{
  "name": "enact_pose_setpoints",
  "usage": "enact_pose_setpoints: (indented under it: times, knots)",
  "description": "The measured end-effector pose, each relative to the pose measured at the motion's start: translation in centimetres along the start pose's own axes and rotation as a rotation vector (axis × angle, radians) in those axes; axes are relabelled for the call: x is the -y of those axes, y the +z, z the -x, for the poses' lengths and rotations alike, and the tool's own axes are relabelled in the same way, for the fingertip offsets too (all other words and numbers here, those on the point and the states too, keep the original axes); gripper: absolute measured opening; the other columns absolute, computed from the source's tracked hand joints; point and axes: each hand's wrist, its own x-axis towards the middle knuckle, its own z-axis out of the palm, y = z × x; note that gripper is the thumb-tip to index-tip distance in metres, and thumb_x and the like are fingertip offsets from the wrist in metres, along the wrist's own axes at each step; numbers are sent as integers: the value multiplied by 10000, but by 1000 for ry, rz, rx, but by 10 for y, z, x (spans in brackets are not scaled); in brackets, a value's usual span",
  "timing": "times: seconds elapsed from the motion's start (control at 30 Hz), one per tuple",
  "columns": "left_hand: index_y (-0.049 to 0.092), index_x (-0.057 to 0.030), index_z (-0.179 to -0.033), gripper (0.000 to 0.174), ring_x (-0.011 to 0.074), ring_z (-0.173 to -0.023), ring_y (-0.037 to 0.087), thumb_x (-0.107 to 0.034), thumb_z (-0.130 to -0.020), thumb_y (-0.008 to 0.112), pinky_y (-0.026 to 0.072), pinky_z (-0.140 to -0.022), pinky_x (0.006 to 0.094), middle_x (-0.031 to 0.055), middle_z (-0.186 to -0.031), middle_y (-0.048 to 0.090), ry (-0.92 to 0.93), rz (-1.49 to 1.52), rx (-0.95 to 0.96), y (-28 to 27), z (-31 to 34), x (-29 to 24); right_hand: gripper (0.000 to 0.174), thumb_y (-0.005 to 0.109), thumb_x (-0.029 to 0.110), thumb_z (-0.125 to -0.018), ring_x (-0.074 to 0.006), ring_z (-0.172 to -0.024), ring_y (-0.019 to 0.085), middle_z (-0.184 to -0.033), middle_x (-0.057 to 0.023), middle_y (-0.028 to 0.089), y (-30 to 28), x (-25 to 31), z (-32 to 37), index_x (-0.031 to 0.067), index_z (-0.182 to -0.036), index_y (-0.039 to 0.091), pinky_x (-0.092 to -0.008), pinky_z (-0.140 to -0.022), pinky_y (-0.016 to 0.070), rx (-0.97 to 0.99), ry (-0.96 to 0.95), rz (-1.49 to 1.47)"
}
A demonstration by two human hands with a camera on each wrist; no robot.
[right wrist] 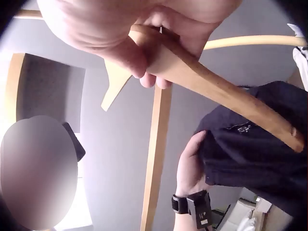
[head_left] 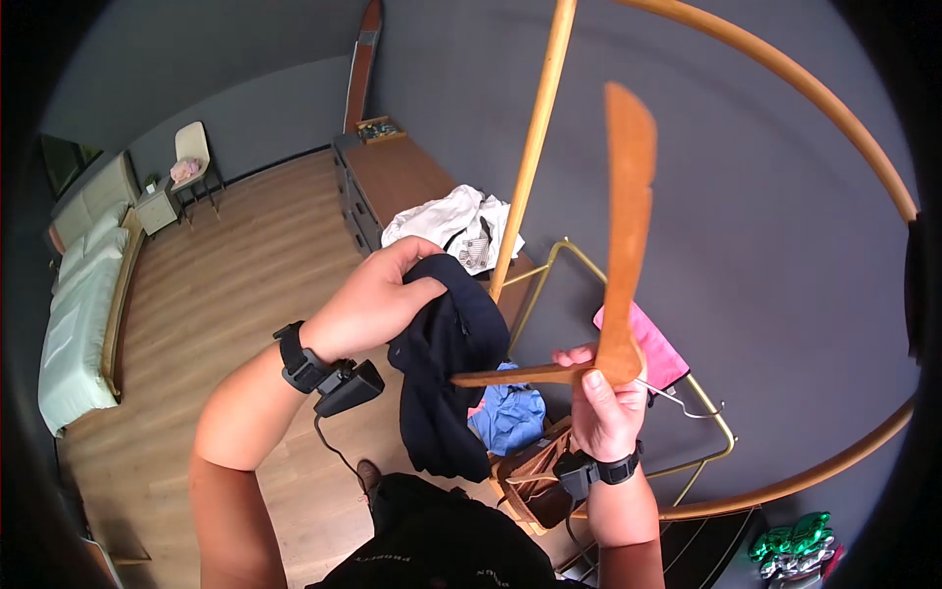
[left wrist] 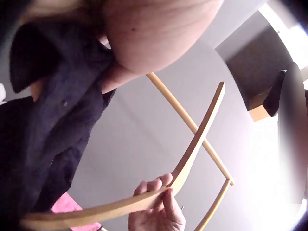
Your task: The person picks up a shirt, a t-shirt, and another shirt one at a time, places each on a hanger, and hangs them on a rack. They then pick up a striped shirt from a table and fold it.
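Your left hand (head_left: pixel 368 299) is holding a creased, dark navy garment (head_left: pixel 442 417) by its upper edge, the folds hanging below your grasp. Your right hand (head_left: pixel 610 420) is gripping a smooth, curved wooden clothes hanger (head_left: pixel 631 216) at its center, one end rising above your grip, the other crossing before the garment.

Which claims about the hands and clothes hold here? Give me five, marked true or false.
1. The left hand holds a dark garment. True.
2. The right hand grips a wooden hanger. True.
3. Both arms of the wooden hanger are inside the dark garment. False: one arm points upward, uncovered.
4. The white clothing lies on the floor. False: it lies on the dresser.
5. Each wrist wears a black strap. True.
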Motion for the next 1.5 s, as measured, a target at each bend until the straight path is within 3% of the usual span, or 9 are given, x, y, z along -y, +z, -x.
enact_pose_setpoints:
  times: [0.13, 0.23, 0.63, 0.87, 1.07, 1.13, 1.3, 1.37, 1.5]
  knots:
    - [561, 4, -1176, 264, 93, -982, 583, 10, -912, 550, 475, -896, 249, 19, -1054, 628, 12, 33, 46, 9, 1, -7, 367, 622, -8, -915, -289, -1044, 651, -1108, -210, 660, 10, 1, -3, 4, -1242, 456, -460, -980, 478, 71, 24, 66]
    - [565, 3, -1175, 257, 82, -968, 577, -2, -918, 556, 475, -879, 240, 12, -1036, 628, 113, 16, 30, 9, 5, -31, 299, 622, 1, -930, -220, -1064, 642, -1118, -169, 668, -2, -8, -1, 11, -1209, 516, -344, -942, 495, 192, 169, 205]
    - [568, -16, -1171, 319, 66, -982, 591, 64, -865, 606, 481, -878, 217, 10, -1060, 627, -195, 232, 156, -43, 9, -11, 206, 687, 23, -900, -87, -931, 604, -997, -22, 681, -29, 30, -13, 27, -1095, 620, -259, -841, 483, 270, 326, 727]
    - [571, -43, -1161, 306, 63, -917, 583, 44, -870, 607, 474, -804, 208, 2, -1019, 611, -146, 90, 164, -43, 4, 11, 168, 734, 23, -851, -112, -808, 597, -863, -42, 666, -17, 55, -15, 13, -998, 653, -261, -757, 479, 356, 356, 887]
    - [589, -50, -1112, 272, 87, -920, 602, 47, -860, 617, 492, -792, 235, 15, -1013, 629, -365, 198, 60, -37, 1, 13, 166, 739, 14, -800, -204, -684, 612, -787, -91, 642, -1, 72, -13, 17, -943, 656, -298, -636, 476, 343, 376, 1025]
    - [614, -47, -1058, 210, 103, -928, 617, 18, -860, 632, 504, -774, 250, 24, -1005, 646, -157, -23, 174, -40, -5, 34, 181, 739, 20, -769, -230, -648, 604, -760, -109, 631, -4, 71, -11, 25, -929, 656, -313, -598, 465, 401, 230, 1128]
    - [664, -32, -971, 143, 163, -883, 651, -37, -827, 670, 510, -747, 292, 98, -958, 667, 10, -608, 20, -18, 9, 12, 164, 737, 29, -761, -243, -598, 602, -707, -110, 613, 0, 80, -11, 21, -900, 649, -333, -559, 456, 390, 390, 1109]
    - [683, -44, -957, 153, 194, -810, 665, -42, -805, 686, 515, -721, 317, 117, -891, 678, 342, -849, -66, -16, 7, 24, 151, 735, 34, -763, -241, -601, 613, -706, -110, 620, 1, 82, -12, 20, -886, 649, -328, -557, 460, 425, 352, 1154]
    - [680, -24, -955, 146, 184, -716, 659, -20, -810, 690, 530, -693, 322, 85, -784, 678, 163, -604, -15, -19, 0, 22, 138, 733, 40, -763, -245, -602, 618, -707, -109, 629, -3, 87, -11, 19, -869, 648, -319, -558, 466, 349, 459, 1068]
